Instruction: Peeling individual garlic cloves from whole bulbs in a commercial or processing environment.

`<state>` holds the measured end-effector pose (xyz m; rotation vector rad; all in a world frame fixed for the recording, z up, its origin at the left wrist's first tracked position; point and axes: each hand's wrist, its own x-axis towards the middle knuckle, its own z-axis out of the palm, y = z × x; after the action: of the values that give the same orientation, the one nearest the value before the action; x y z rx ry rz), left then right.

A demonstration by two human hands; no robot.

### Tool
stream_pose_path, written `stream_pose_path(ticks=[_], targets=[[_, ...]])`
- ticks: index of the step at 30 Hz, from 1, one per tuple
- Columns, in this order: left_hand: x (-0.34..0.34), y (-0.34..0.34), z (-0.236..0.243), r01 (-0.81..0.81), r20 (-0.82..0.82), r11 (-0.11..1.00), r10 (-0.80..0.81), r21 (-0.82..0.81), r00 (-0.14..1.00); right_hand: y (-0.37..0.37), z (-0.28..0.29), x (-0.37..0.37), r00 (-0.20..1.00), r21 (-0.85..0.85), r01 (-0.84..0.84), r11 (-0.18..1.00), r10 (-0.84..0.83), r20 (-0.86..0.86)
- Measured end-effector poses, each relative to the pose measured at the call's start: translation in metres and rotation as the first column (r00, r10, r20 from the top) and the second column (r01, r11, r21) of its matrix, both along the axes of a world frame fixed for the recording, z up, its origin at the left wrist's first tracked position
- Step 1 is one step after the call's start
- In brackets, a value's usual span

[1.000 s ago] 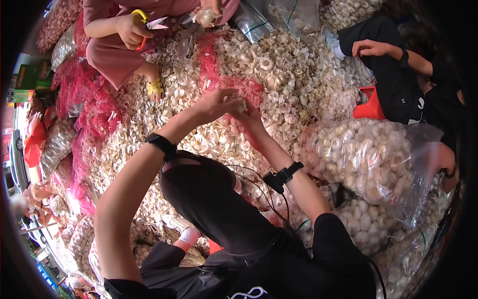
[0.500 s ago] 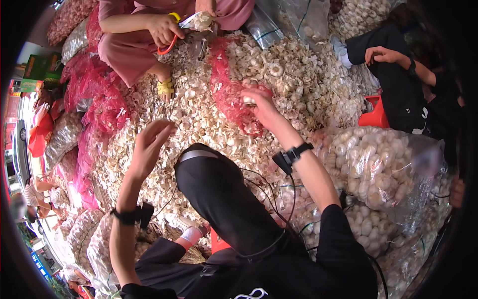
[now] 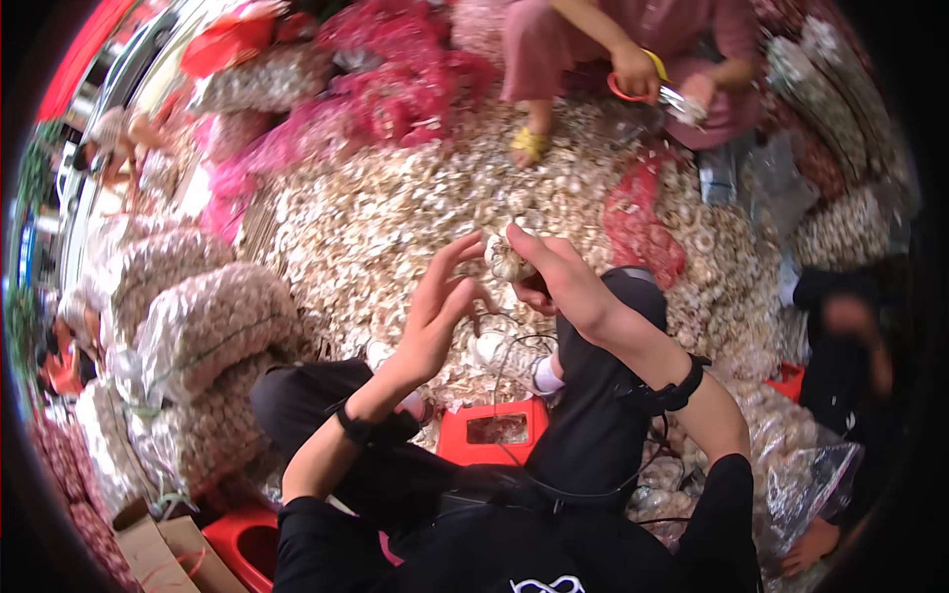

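A whitish garlic bulb (image 3: 505, 261) is pinched between the thumb and fingers of my right hand (image 3: 578, 282), above the spread of garlic skins. To its left, my left hand (image 3: 429, 314) is open with fingers apart, the fingertips close to the bulb. Whether they touch it I cannot tell. Beneath both hands lies a thick layer of garlic skins and scraps (image 3: 376, 217). A red mesh net (image 3: 638, 222) lies on the layer beyond my right hand.
Across from me a person in pink holds scissors (image 3: 647, 84) and a garlic bulb (image 3: 695, 104). Filled garlic sacks (image 3: 213, 321) stand at left, pink nets (image 3: 395, 94) lie at the far side. A red plastic stool (image 3: 455, 435) is between my legs. Another person sits at right.
The view has swung, shifting the scene rightward. My right hand has come back from beside the red net with the garlic bulb. My left hand has moved close to it, its fingers now spread.
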<state>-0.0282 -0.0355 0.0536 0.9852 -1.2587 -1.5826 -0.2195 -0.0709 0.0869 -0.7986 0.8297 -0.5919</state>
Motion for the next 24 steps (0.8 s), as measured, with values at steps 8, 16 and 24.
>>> stream_pose_path(ticks=[8,16,24], targets=[[0.079,-0.028,-0.041,-0.364,-0.029,0.919,0.364,-0.149,0.931,-0.037,-0.059,0.102,0.980,-0.644,-0.145,0.751,0.019,-0.197],[0.094,-0.015,-0.038,-0.391,-0.219,0.875,0.456,0.284,0.863,-0.042,-0.084,0.144,0.930,-0.717,-0.156,0.679,-0.143,-0.337],[0.115,-0.018,-0.054,-0.444,-0.210,0.851,0.506,0.281,0.837,-0.049,-0.092,0.154,0.996,-0.436,-0.077,0.897,0.051,-0.071]])
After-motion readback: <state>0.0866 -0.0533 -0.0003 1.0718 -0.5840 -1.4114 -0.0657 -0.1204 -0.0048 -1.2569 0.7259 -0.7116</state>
